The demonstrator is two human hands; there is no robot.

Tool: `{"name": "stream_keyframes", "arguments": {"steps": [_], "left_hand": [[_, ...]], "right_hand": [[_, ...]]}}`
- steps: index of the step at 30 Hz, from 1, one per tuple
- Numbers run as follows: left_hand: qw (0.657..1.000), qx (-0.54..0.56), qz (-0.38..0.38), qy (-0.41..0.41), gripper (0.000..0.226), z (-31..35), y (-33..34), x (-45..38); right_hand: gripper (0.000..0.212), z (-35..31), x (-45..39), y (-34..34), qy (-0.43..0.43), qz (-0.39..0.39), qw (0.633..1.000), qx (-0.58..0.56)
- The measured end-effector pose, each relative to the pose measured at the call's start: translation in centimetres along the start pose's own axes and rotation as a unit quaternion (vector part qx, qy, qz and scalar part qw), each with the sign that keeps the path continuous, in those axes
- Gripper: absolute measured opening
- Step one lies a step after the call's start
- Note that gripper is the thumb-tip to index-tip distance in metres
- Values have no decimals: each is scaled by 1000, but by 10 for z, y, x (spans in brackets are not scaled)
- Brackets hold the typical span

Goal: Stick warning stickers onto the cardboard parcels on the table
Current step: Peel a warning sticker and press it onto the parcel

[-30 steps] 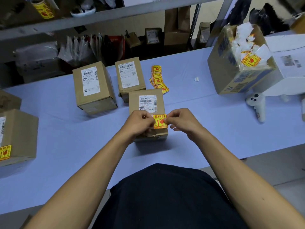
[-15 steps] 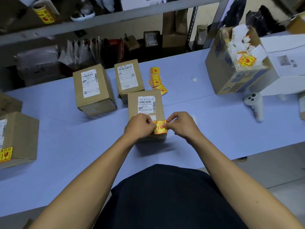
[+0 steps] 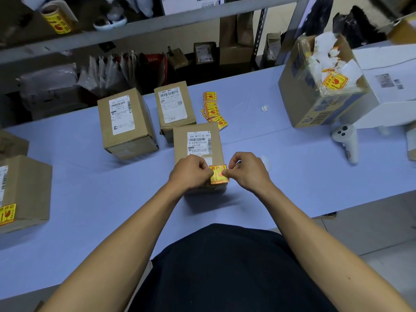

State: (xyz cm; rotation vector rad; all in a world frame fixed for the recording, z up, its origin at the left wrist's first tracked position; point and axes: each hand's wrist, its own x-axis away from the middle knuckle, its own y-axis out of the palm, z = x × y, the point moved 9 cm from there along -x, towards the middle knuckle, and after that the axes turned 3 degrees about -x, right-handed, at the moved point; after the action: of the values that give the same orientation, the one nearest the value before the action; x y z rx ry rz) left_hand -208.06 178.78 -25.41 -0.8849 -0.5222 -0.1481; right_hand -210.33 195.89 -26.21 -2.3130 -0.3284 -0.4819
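As the sticker [image 3: 218,174] has sunk onto the near parcel [image 3: 198,140], left hand [image 3: 191,173] and right hand [image 3: 246,171] both pinch its edges, so pressing flat looks next

The head camera looks forward and down, close over the table [image 3: 90,199], facing shelves [image 3: 135,30].

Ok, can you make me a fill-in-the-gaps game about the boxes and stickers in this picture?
1. Both hands, left hand and right hand, pinch one yellow and ____ warning sticker.
2. That sticker sits over the parcel ____ to the person.
3. Loose stickers lie on the ____ table.

Missing words: red; nearest; blue
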Motion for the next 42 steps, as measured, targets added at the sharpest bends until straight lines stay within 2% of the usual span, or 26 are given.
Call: {"name": "stream_keyframes", "arguments": {"steps": [14, 21, 24, 27, 29, 34, 38, 40, 42], "left_hand": [[995, -94, 40, -14, 18, 3, 0, 1], [976, -202, 85, 6, 31, 9, -14, 4], [976, -187, 108, 10, 39, -2, -18, 4], [979, -160, 125, 16, 42, -5, -16, 2], [982, -132, 135, 20, 39, -6, -16, 2], [987, -70, 146, 12, 29, -15, -21, 3], [986, -36, 156, 41, 17, -15, -24, 7], [979, -9, 197, 55, 11, -19, -35, 10], [970, -8, 237, 50, 17, -26, -44, 11]], "right_hand": [[27, -3, 2, 0, -22, 20, 998, 53], [30, 6, -2, 0, -14, -4, 998, 69], [33, 14, -3, 12, -1, -33, 999, 41], [45, 17, -2, 25, 29, -36, 998, 44], [52, 20, 0, 34, 46, -42, 997, 34], [73, 25, 9, 46, 19, -93, 995, -10], [88, 29, 8, 49, 21, -113, 992, -51], [82, 29, 2, 46, 35, -110, 988, -105], [74, 25, -6, 41, 44, -96, 982, -157]]}}
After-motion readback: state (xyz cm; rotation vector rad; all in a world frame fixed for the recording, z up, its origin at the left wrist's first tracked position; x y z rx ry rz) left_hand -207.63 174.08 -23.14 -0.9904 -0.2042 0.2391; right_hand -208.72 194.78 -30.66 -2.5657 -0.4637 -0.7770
